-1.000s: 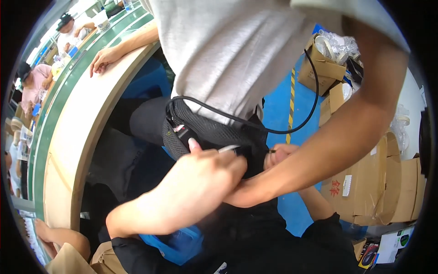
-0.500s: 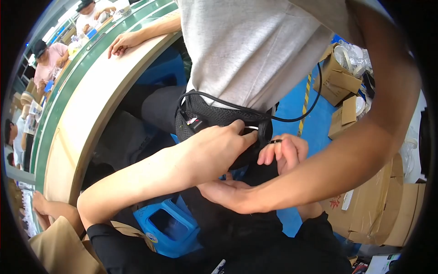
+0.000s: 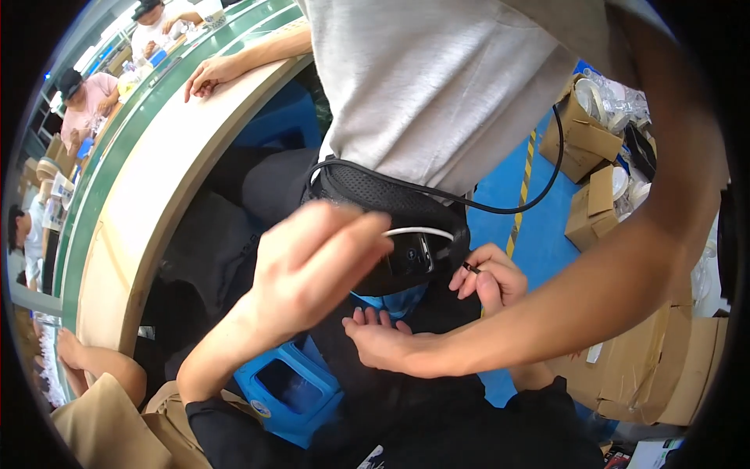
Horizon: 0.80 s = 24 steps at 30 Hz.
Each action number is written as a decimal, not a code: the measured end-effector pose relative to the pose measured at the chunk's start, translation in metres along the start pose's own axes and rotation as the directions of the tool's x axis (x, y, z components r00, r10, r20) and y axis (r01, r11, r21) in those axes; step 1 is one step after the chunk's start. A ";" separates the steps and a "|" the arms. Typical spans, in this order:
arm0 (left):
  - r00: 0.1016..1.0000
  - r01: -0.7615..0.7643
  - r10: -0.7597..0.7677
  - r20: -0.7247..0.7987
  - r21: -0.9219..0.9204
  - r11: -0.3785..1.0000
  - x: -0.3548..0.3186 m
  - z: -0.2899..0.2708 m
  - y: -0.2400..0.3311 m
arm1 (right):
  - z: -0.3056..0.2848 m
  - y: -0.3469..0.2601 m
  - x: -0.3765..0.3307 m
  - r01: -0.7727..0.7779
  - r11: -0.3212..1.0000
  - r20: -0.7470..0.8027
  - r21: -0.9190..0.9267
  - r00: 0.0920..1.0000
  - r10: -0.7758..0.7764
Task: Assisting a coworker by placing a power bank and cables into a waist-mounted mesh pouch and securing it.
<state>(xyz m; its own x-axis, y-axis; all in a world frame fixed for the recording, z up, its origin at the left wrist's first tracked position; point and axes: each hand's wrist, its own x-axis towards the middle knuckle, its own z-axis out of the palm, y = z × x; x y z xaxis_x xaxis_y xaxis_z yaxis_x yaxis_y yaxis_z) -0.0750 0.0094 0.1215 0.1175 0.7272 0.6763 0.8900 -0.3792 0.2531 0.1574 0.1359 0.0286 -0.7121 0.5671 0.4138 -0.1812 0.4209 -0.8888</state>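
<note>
My left hand, blurred, is raised with bent fingers in front of a black mesh waist pouch. The pouch sits at the waist of a standing person in a grey shirt. In its opening are a dark, flat device and a white cable, which reaches my left fingertips; whether they hold it is unclear. At the pouch's right edge my right hand is closed, a narrow black piece at its fingers. Below the pouch the other person's hand lies palm up.
That person's long forearm crosses in front of my right wrist. A black cord loops right from the pouch. A blue plastic stool stands below. Cardboard boxes are at right; a curved wooden bench edge runs left, with several people beyond.
My left hand has come out of the pouch opening and moved up and left, uncovering the device and cable. My right hand has shifted slightly down. The other person's palm has opened upward.
</note>
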 end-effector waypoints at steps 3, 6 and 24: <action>0.968 0.038 -0.031 0.248 -0.024 0.999 0.014 0.010 -0.009 | 0.003 -0.002 -0.001 -0.071 0.997 -0.050 -0.014 0.996 0.070; 0.925 -0.056 -0.038 0.377 0.235 0.971 -0.003 0.051 -0.009 | 0.014 -0.002 -0.001 -0.035 0.998 -0.132 0.050 0.990 0.041; 0.908 0.062 0.061 0.415 -0.276 0.959 0.026 0.057 0.013 | 0.014 -0.041 0.003 -0.035 0.935 -0.023 -0.353 0.999 0.029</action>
<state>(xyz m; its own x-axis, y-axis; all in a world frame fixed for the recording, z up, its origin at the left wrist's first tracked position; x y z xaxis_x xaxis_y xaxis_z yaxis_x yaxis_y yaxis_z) -0.0347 0.0560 0.1027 0.3437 0.8744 0.3426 0.7391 -0.4769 0.4757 0.1528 0.1101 0.0636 -0.7012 0.5954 0.3921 0.0951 0.6232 -0.7762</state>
